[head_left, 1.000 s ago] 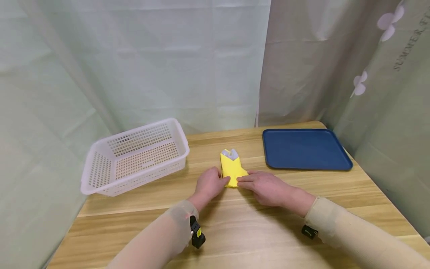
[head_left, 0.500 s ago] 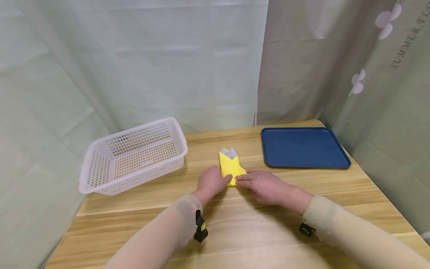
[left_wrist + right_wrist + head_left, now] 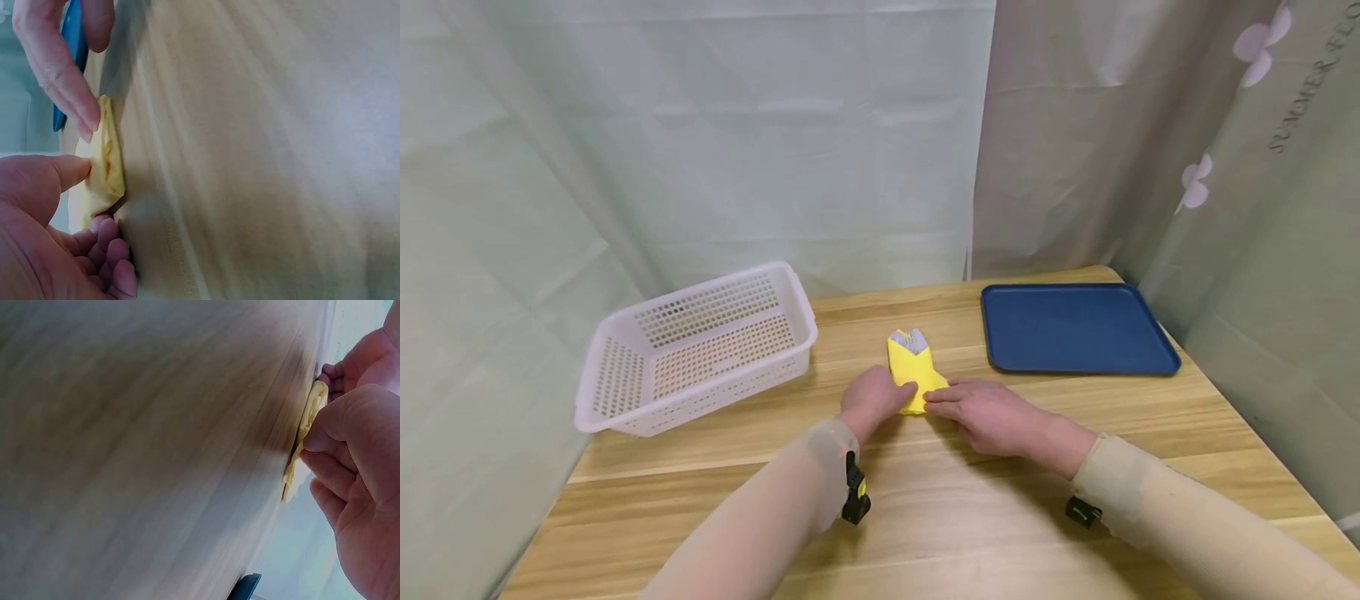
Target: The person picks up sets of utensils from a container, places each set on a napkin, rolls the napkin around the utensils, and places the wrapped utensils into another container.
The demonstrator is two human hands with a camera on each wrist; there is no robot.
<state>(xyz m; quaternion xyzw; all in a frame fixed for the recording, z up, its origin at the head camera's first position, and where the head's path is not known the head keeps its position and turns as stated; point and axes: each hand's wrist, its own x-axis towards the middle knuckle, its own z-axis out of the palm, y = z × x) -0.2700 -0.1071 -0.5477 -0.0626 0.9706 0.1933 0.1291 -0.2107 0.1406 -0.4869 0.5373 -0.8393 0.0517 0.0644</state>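
A folded yellow napkin (image 3: 912, 369) lies on the wooden table between my hands. Light grey cutlery (image 3: 910, 341), with fork tines among it, pokes out of its far end; the remainder is hidden inside the folds. My left hand (image 3: 872, 395) pinches the napkin's near left part, thumb on top and the other fingers curled at the side edge, as the left wrist view shows. From the right, my right hand (image 3: 992, 415) presses nearly straight fingertips onto the near right part. Its thumb stands apart from the napkin in the left wrist view.
A white perforated plastic basket (image 3: 808, 354) stands at the back left. At the back right lies a flat blue tray (image 3: 1078, 329). Pale curtains (image 3: 760, 150) hang behind the table (image 3: 722, 487) and on both sides.
The left wrist has shifted slightly right and forward, its thumb staying on the napkin. The right hand keeps its place. The whole head view has drifted a little.
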